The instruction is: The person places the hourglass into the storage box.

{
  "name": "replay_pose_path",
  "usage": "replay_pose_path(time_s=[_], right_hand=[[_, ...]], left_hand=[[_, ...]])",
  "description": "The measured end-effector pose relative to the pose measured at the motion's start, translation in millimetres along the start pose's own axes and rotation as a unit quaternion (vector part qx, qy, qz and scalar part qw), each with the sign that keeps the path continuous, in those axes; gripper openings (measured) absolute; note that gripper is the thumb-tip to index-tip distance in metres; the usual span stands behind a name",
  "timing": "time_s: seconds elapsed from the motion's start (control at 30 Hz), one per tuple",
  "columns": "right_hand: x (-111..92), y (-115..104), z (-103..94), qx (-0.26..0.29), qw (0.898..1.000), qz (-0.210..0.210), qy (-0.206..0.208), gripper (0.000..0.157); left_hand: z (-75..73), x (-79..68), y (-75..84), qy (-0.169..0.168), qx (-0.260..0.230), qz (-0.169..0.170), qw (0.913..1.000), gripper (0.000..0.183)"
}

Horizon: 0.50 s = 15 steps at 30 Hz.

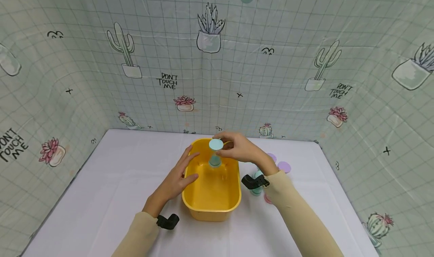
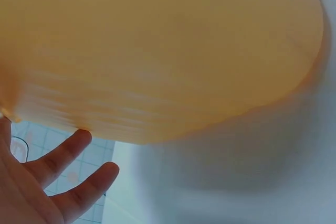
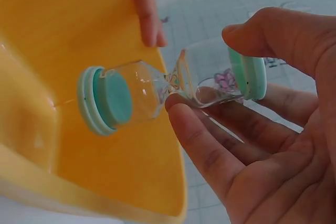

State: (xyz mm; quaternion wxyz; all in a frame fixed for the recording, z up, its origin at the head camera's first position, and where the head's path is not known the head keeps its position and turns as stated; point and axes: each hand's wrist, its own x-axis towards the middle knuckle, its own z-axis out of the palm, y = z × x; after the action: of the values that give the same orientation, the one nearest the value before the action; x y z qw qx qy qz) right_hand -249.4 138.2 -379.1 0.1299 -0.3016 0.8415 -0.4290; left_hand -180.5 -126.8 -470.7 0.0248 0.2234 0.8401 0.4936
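My right hand (image 1: 240, 147) holds a clear hourglass (image 3: 139, 90) with mint-green end caps. The thumb and fingers are round its upper half, close to the top cap (image 1: 216, 144). Its lower cap (image 3: 113, 100) points down into a yellow plastic basin (image 1: 210, 196), near the far end. My left hand (image 1: 176, 178) lies along the basin's left rim, fingers spread and fairly straight, the thumb reaching over the inside. From below, the left wrist view shows two fingertips (image 2: 83, 136) at the basin's outer side.
To the right of the basin, partly hidden by my right forearm, lie a green-capped piece (image 1: 256, 191), purple discs (image 1: 284, 167) and a pink one (image 1: 268, 199). A white cloth (image 1: 135, 162) covers the table. Behind and at both sides hangs a cactus-print curtain (image 1: 217, 76).
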Motion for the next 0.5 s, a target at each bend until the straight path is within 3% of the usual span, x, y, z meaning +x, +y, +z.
replay_pose_path(time_s=[0.5], right_hand=[[32.4, 15.6, 23.0, -0.059, 0.995, 0.051, -0.057, 0.042]], left_hand=[[0.5, 0.9, -0.8, -0.004, -0.005, 0.008, 0.9999, 0.068]])
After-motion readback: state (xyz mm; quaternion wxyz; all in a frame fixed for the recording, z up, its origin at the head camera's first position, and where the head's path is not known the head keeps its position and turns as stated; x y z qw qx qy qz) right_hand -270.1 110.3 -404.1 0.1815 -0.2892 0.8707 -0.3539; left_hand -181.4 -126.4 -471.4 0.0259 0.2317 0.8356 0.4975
